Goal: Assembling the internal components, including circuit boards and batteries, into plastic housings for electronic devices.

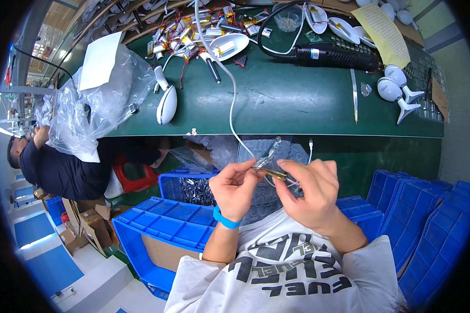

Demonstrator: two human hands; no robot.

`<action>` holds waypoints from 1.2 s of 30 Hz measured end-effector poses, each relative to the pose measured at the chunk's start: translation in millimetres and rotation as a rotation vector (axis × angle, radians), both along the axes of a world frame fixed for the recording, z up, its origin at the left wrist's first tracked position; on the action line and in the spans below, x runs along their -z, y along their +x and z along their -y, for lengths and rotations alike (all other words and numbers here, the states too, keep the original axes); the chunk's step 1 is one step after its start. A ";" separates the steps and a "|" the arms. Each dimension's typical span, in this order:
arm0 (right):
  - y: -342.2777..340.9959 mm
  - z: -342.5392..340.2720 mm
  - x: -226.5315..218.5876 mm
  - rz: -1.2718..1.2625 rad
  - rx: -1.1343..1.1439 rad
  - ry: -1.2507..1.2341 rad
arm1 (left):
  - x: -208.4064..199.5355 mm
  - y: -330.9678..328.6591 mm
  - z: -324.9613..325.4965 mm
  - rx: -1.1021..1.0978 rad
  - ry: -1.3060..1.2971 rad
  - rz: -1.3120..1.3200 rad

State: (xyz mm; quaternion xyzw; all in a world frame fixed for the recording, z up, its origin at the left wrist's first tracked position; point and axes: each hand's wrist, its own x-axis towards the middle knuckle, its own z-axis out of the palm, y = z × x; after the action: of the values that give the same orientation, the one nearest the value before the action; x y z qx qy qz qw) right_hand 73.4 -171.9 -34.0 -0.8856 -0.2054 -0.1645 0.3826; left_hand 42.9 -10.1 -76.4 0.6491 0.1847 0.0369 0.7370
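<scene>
Just off the table's front edge, in front of my body, both my hands work close together. My left hand (234, 188), with a blue band at its wrist, pinches a clear, shiny plastic piece (271, 151) that sticks up past the fingertips. My right hand (314, 192) is closed with thumb and index finger on a thin gold-and-dark strip (274, 173), whose other end reaches the left fingertips. A white cable (234, 99) comes down over the table to the left hand. Pale wire runs beside the right fingers. How the pieces join is hidden by my fingers.
The green table (277, 104) holds a pile of small wired battery packs (188, 39), white oval shells (167, 104), a black cylindrical tool (334, 57) and plastic bags (109, 99). Blue crates (164, 221) stand on both sides of me. Another person (68, 167) sits at left.
</scene>
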 end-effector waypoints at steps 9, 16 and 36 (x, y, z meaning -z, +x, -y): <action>18.4 17.4 -4.8 -0.290 -0.159 -0.021 | -10.3 -3.4 -19.3 0.124 0.139 -0.016; 21.0 19.0 -8.6 -0.301 -0.199 0.032 | -14.7 -7.3 -25.7 0.189 0.129 -0.065; 18.4 16.1 8.0 -0.279 -0.172 -0.008 | -24.2 -17.4 -34.2 0.200 -0.037 -0.093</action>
State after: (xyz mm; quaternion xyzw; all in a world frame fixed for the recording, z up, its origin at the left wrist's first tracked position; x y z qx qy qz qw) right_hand 91.8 -188.1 -42.0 -0.8805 -0.2259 -0.0056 0.4167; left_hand 25.5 24.0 -52.2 0.6516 0.1539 -0.0704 0.7395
